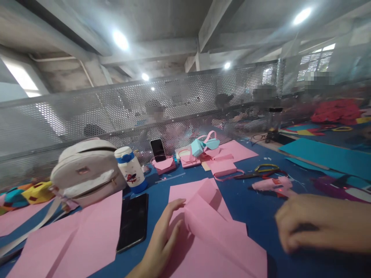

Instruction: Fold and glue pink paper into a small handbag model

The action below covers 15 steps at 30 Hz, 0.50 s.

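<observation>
My left hand [162,241] lies flat with fingers stretched out on a folded pink paper sheet [214,235] on the blue table [255,208]. A flap of the sheet stands up just right of the fingertips. My right hand [315,224] rests on the table to the right of the sheet, knuckles up and fingers curled under; it is blurred and what is under it is hidden. A pink glue gun [272,184] lies just beyond the right hand.
A black phone [133,227] lies left of my left hand, beside another pink sheet [78,243]. A white backpack [87,172], a bottle [130,169], a propped phone [158,150], scissors [261,172] and pink paper pieces [223,162] stand farther back. A perforated metal screen [174,104] runs along the table's far side.
</observation>
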Each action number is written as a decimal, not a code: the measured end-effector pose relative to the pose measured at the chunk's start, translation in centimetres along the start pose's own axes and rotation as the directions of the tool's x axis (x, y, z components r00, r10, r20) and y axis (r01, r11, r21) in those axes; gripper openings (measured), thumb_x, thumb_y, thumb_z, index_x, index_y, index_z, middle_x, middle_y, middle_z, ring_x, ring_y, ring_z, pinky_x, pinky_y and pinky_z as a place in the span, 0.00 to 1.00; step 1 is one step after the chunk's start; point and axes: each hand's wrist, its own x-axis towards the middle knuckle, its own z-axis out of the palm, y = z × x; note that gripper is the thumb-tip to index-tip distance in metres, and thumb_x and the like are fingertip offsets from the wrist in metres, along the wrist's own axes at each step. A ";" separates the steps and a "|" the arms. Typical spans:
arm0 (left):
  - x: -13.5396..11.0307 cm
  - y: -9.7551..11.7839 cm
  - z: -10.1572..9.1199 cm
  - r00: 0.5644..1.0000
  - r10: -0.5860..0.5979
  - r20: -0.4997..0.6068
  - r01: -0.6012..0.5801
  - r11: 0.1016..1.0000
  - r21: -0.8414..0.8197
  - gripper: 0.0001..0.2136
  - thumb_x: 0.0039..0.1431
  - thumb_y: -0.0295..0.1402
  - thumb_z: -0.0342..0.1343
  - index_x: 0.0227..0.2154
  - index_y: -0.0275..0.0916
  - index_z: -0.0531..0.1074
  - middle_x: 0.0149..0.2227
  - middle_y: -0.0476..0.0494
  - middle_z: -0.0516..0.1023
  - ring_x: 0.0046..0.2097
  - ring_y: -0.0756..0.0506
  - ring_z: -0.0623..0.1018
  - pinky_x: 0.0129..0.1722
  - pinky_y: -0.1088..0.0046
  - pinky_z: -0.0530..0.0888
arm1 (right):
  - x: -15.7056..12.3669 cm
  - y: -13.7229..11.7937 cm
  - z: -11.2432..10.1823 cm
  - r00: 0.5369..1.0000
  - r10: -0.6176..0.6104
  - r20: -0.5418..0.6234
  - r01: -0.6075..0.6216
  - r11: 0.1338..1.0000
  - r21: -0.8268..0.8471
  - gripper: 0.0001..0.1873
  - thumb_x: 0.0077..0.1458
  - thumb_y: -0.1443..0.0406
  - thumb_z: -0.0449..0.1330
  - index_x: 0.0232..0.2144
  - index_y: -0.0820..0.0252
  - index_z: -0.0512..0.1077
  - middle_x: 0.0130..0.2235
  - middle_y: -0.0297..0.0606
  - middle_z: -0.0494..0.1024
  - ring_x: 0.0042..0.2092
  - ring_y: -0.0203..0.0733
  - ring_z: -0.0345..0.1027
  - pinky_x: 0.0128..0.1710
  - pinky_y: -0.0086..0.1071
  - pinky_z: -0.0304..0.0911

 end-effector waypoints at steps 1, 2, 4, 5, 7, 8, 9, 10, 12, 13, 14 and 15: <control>-0.1 -0.1 0.0 1.000 0.002 0.003 -0.002 1.000 0.002 0.18 0.70 0.37 0.45 0.60 0.48 0.61 0.62 0.41 0.67 0.63 0.41 0.66 0.63 0.63 0.61 | 1.4 -0.5 0.2 1.000 0.010 0.023 -0.011 0.999 0.032 0.25 0.61 0.46 0.56 0.23 0.58 0.75 0.23 0.29 0.69 0.28 0.36 0.64 0.30 0.27 0.62; -0.1 -0.1 0.0 1.000 0.000 0.002 0.000 1.000 0.000 0.18 0.70 0.37 0.45 0.60 0.48 0.61 0.62 0.41 0.66 0.63 0.41 0.66 0.63 0.63 0.61 | 2.9 -1.0 0.6 0.999 0.021 0.049 -0.024 0.997 0.067 0.24 0.61 0.47 0.56 0.24 0.59 0.74 0.23 0.29 0.68 0.28 0.36 0.63 0.30 0.27 0.62; -0.2 -0.1 -0.1 1.000 -0.025 0.001 0.025 1.000 -0.007 0.18 0.69 0.38 0.46 0.60 0.48 0.61 0.61 0.41 0.66 0.62 0.40 0.66 0.62 0.62 0.62 | 5.5 -1.7 1.6 0.993 0.041 0.108 -0.056 0.989 0.139 0.22 0.61 0.49 0.56 0.26 0.59 0.72 0.24 0.29 0.65 0.29 0.36 0.61 0.30 0.26 0.60; -0.2 0.0 -0.1 0.999 -0.048 0.005 0.048 0.999 -0.011 0.19 0.69 0.39 0.46 0.60 0.47 0.61 0.61 0.40 0.66 0.61 0.40 0.67 0.61 0.61 0.63 | 6.6 -1.9 2.3 0.989 0.051 0.141 -0.075 0.982 0.175 0.20 0.61 0.50 0.57 0.26 0.59 0.70 0.25 0.29 0.64 0.29 0.35 0.60 0.29 0.26 0.59; 0.0 0.1 -0.2 0.995 -0.097 0.021 0.097 0.995 -0.021 0.20 0.68 0.40 0.47 0.61 0.47 0.60 0.62 0.39 0.66 0.59 0.38 0.69 0.59 0.59 0.66 | 8.4 -2.0 3.6 0.975 0.055 0.215 -0.110 0.961 0.253 0.17 0.61 0.54 0.57 0.27 0.60 0.68 0.26 0.29 0.63 0.30 0.34 0.58 0.29 0.25 0.56; 0.1 0.3 -0.2 0.993 -0.113 0.033 0.114 0.993 -0.029 0.21 0.68 0.41 0.49 0.61 0.46 0.60 0.62 0.38 0.66 0.58 0.38 0.70 0.59 0.58 0.67 | 9.1 -2.0 4.2 0.966 0.047 0.253 -0.123 0.948 0.295 0.16 0.60 0.56 0.57 0.27 0.60 0.67 0.27 0.28 0.62 0.30 0.34 0.57 0.28 0.25 0.54; 0.2 0.4 -0.2 0.992 -0.116 0.050 0.118 0.992 -0.044 0.22 0.67 0.41 0.50 0.61 0.46 0.59 0.62 0.38 0.65 0.58 0.38 0.70 0.58 0.58 0.67 | 9.8 -2.0 4.8 0.959 0.033 0.282 -0.131 0.932 0.337 0.14 0.60 0.58 0.57 0.27 0.61 0.66 0.27 0.28 0.62 0.30 0.33 0.56 0.29 0.25 0.53; 0.3 0.4 -0.2 0.992 -0.105 0.069 0.110 0.992 -0.069 0.23 0.66 0.41 0.52 0.62 0.46 0.59 0.62 0.37 0.66 0.58 0.37 0.70 0.59 0.57 0.67 | 10.4 -2.1 5.2 0.955 0.017 0.296 -0.132 0.918 0.375 0.13 0.59 0.59 0.57 0.27 0.61 0.65 0.27 0.28 0.61 0.30 0.33 0.55 0.29 0.25 0.52; 0.4 0.5 -0.1 0.993 -0.069 0.096 0.081 0.988 -0.129 0.25 0.64 0.41 0.55 0.62 0.46 0.59 0.62 0.37 0.66 0.61 0.36 0.69 0.60 0.56 0.66 | 11.5 -2.5 5.7 0.963 -0.022 0.268 -0.097 0.901 0.422 0.12 0.58 0.59 0.57 0.27 0.61 0.64 0.28 0.28 0.61 0.30 0.33 0.55 0.29 0.26 0.53; 0.3 0.5 0.1 0.993 -0.061 0.096 0.076 0.985 -0.156 0.26 0.63 0.41 0.56 0.62 0.46 0.59 0.62 0.38 0.66 0.62 0.36 0.67 0.62 0.55 0.65 | 12.0 -3.0 5.8 0.972 -0.045 0.232 -0.056 0.910 0.412 0.12 0.58 0.60 0.57 0.26 0.60 0.63 0.28 0.28 0.61 0.30 0.33 0.55 0.30 0.26 0.54; 0.2 0.4 0.2 0.994 -0.066 0.086 0.080 0.980 -0.182 0.26 0.62 0.41 0.57 0.62 0.46 0.60 0.62 0.38 0.67 0.63 0.36 0.66 0.63 0.54 0.64 | 12.4 -3.5 5.7 0.979 -0.075 0.189 0.000 0.929 0.370 0.12 0.59 0.61 0.56 0.26 0.60 0.62 0.28 0.29 0.62 0.30 0.33 0.56 0.30 0.26 0.55; 0.1 0.3 0.3 0.994 -0.083 0.070 0.096 0.973 -0.210 0.26 0.62 0.41 0.57 0.62 0.46 0.61 0.62 0.38 0.68 0.63 0.35 0.66 0.63 0.53 0.63 | 12.7 -4.1 5.6 0.983 -0.115 0.143 0.070 0.954 0.291 0.10 0.59 0.64 0.55 0.26 0.60 0.62 0.29 0.30 0.63 0.31 0.34 0.57 0.31 0.27 0.57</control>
